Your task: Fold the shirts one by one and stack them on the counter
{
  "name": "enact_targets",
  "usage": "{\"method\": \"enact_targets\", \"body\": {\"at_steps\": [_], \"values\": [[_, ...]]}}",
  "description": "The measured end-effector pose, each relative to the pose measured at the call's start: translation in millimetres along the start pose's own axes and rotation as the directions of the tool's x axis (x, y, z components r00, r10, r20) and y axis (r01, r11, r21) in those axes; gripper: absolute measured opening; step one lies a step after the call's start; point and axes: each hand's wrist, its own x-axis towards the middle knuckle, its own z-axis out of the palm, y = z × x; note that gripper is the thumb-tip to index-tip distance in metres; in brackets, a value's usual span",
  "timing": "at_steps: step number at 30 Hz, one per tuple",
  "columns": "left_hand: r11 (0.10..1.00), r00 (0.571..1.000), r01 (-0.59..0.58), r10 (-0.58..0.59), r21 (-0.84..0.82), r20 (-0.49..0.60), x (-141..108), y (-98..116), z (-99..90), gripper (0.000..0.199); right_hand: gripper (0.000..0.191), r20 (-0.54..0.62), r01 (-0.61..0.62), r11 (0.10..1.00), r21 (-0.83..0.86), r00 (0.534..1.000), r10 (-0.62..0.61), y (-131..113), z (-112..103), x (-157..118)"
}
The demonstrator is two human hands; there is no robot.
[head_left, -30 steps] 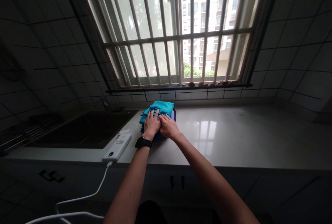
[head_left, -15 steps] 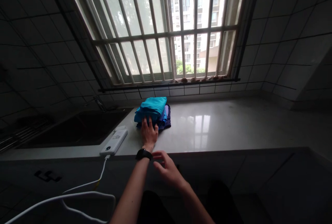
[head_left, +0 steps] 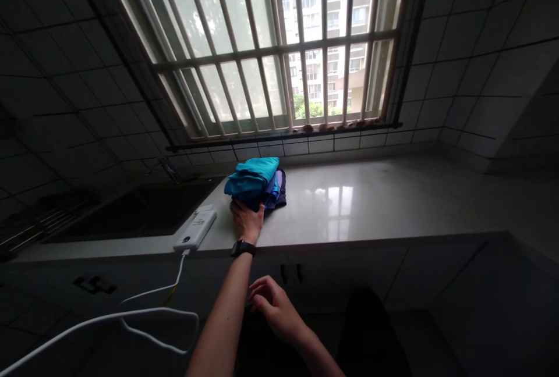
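Observation:
A stack of folded cloths (head_left: 254, 176), teal on top with blue, lilac and dark purple layers below, lies on the pale countertop (head_left: 305, 202) beside the sink. My left hand (head_left: 248, 220), with a black watch on its wrist, presses at the near side of the stack; its fingertips are partly hidden at the cloth. Nearer to me and lower, my right hand (head_left: 273, 304) hovers in front of the cabinets with its fingers loosely curled and apart, holding nothing.
Left of the cloths, a white power bank (head_left: 196, 230) with a white cable (head_left: 178, 278) lies by the counter edge. Behind it is a dark sink (head_left: 131, 214) with a faucet (head_left: 169, 170). A barred window (head_left: 279, 51) is above.
My left hand's fingers have moved from the front of the teal cloth down to the lower part of the stack. My right hand has dropped away from the left wrist. The view has shifted slightly.

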Motion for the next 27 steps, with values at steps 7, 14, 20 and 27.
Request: {"method": "enact_targets", "body": {"at_steps": [7,14,20,27], "values": [[0.994,0.985,-0.013,-0.006,0.109,0.171,-1,4,-3.9,0.096,0.016,0.006,0.016,0.999,0.034,1.000,-0.016,3,-7,0],[0.991,0.976,-0.006,-0.024,0.133,0.216,-5,7,-11.0,0.096,0.016,0.032,-0.006,0.999,0.043,0.999,0.004,4,-6,-1],[0.996,0.973,0.092,-0.095,0.022,0.210,7,7,-10.3,0.117,0.018,0.030,-0.001,0.999,0.047,1.000,0.000,3,-10,-2],[0.997,0.970,0.075,-0.066,-0.031,0.235,51,1,-3.3,0.127,0.018,0.014,-0.005,0.999,0.051,1.000,0.004,-10,-20,-2]]}}
